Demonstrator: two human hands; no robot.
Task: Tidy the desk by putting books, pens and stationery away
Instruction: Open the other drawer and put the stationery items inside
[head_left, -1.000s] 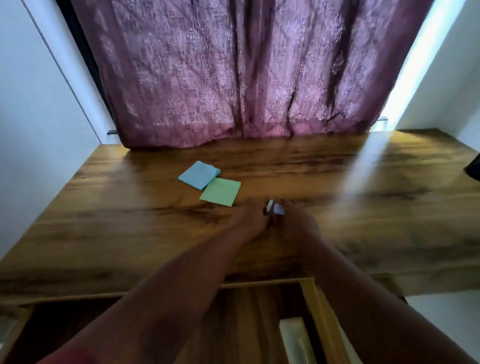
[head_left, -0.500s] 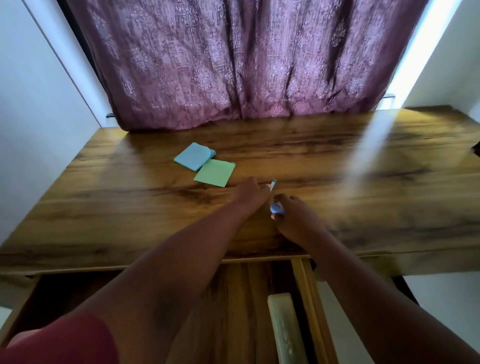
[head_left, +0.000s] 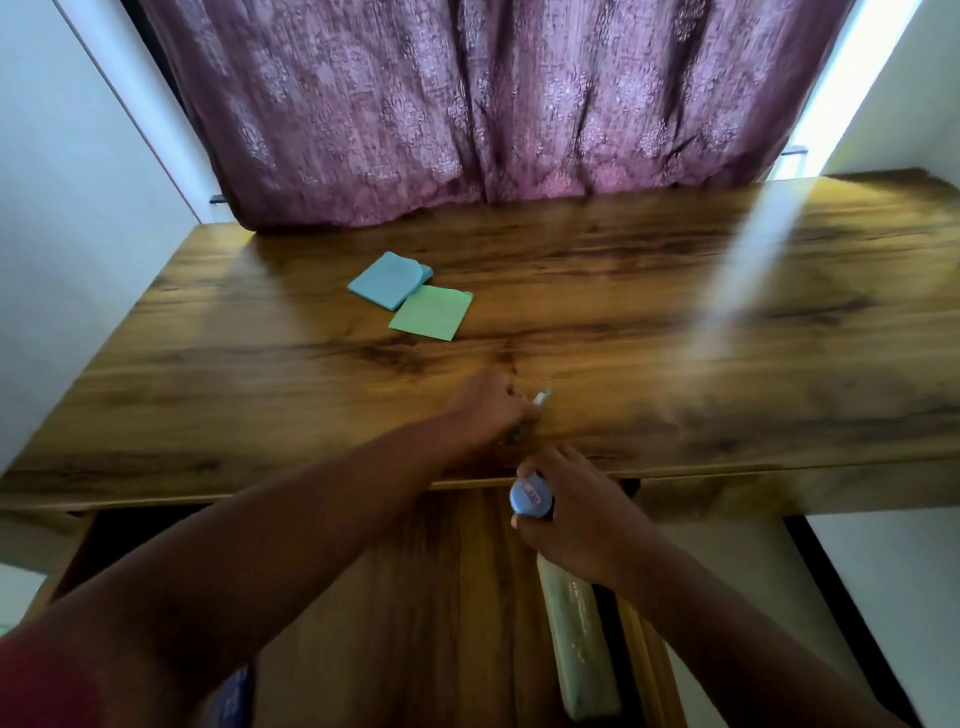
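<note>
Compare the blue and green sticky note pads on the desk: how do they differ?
The blue pad lies farther back and to the left; the green pad lies nearer the hands. The blue pad looks thicker, with a curled far corner; the green pad looks thin and flat. The green pad's corner meets or slightly overlaps the blue pad's edge. Both are square, rest on the desk, and neither hand touches them.

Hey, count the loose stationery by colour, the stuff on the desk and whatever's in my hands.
Blue sticky note pad: 1
Green sticky note pad: 1
Small white item in left hand: 1
Blue round item in right hand: 1
Total: 4
</note>
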